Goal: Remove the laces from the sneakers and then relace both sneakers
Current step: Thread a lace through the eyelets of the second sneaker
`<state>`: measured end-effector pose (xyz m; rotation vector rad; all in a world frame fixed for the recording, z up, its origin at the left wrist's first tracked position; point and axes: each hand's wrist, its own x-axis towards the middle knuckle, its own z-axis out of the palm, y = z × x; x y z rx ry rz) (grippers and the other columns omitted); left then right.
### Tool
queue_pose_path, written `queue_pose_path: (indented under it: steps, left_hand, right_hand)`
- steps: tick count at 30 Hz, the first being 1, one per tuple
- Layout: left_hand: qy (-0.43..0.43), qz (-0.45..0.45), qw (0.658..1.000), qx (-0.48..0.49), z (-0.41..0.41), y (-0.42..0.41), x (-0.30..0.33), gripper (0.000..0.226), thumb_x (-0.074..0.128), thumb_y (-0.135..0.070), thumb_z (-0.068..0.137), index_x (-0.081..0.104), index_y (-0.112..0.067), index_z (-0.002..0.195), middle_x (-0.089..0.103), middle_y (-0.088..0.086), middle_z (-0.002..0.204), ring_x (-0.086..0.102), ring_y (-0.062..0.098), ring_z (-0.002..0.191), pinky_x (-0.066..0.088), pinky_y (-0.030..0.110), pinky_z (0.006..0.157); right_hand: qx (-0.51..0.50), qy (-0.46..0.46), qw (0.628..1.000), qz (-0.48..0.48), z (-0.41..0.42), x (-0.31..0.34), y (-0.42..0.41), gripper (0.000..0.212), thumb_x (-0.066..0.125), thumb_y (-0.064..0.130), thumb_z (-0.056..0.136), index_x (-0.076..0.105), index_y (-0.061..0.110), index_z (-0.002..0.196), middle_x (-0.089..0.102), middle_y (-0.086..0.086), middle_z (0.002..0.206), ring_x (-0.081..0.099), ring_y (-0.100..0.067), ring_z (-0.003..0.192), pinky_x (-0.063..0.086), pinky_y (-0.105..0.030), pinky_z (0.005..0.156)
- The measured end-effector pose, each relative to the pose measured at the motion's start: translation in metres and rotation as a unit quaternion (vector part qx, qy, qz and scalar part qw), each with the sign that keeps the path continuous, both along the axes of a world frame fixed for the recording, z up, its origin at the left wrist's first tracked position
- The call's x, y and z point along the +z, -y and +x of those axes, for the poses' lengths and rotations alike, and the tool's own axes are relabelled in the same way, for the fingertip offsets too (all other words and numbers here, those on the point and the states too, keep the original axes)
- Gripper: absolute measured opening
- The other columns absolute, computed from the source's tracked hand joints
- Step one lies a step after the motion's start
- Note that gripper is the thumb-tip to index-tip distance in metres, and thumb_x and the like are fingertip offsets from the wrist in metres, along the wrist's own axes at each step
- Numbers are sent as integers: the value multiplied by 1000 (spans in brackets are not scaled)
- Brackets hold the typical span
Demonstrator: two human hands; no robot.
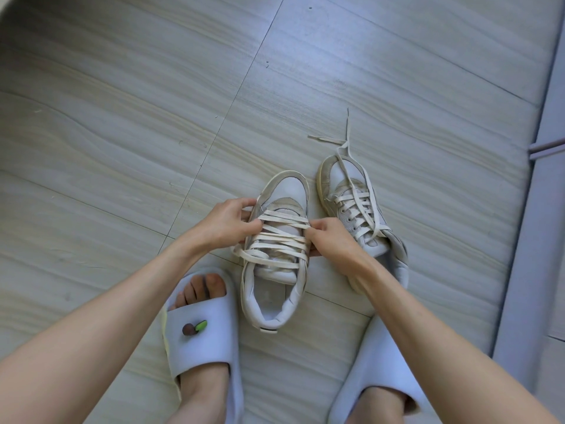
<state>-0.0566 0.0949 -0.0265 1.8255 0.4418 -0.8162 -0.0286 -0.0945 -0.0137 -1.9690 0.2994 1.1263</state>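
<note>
Two worn white sneakers stand on the floor, toes pointing away from me. The nearer sneaker (276,270) has its cream lace (279,240) crossing loosely over the tongue in several rows. My left hand (227,223) pinches the lace on the shoe's left side. On the shoe's right side, my right hand (331,238) grips the lace. The second sneaker (351,206) stands to the right, laced, with its lace ends (345,139) trailing over the toe onto the floor.
My feet in pale slides rest on the tiled floor (122,148), the left slide (201,328) beside the nearer sneaker, the right slide (382,362) under my right forearm. A pale wall or cabinet edge (538,209) runs along the right.
</note>
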Motion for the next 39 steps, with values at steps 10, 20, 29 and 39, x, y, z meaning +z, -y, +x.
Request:
queue_pose_path:
  steps: [10,20,29,39]
  left_hand:
    - [23,-30,999,28,-13,8,-1,34,61,-40,87,49,-37,119,63,-8,119,60,11,108,46,36,98]
    - [18,85,995,52,-29,28,-1,43,57,-38,80,48,-31,121,55,-15,107,53,6,94,40,15,73]
    - [48,142,988,-34,-20,26,2,24,53,-22,83,57,-13,104,65,7,100,55,28,97,43,34,78]
    - [56,109,989,-80,-18,14,8,29,48,-12,83,60,-13,110,68,9,98,60,29,96,47,37,87]
  right_hand:
    - [-110,-83,986,96,-22,7,10,27,55,24,94,61,12,117,68,-7,112,67,-21,98,56,-29,76]
    - [-86,-29,996,9,-29,-2,0,24,50,18,87,67,6,98,68,-11,90,60,-18,79,55,-41,79]
    - [2,-40,999,18,-21,4,6,29,35,5,92,56,-14,95,53,-14,81,47,-22,76,48,-41,75]
    - [0,-53,994,90,-20,13,14,29,35,-1,96,57,-10,112,64,-18,97,61,-22,86,52,-38,88]
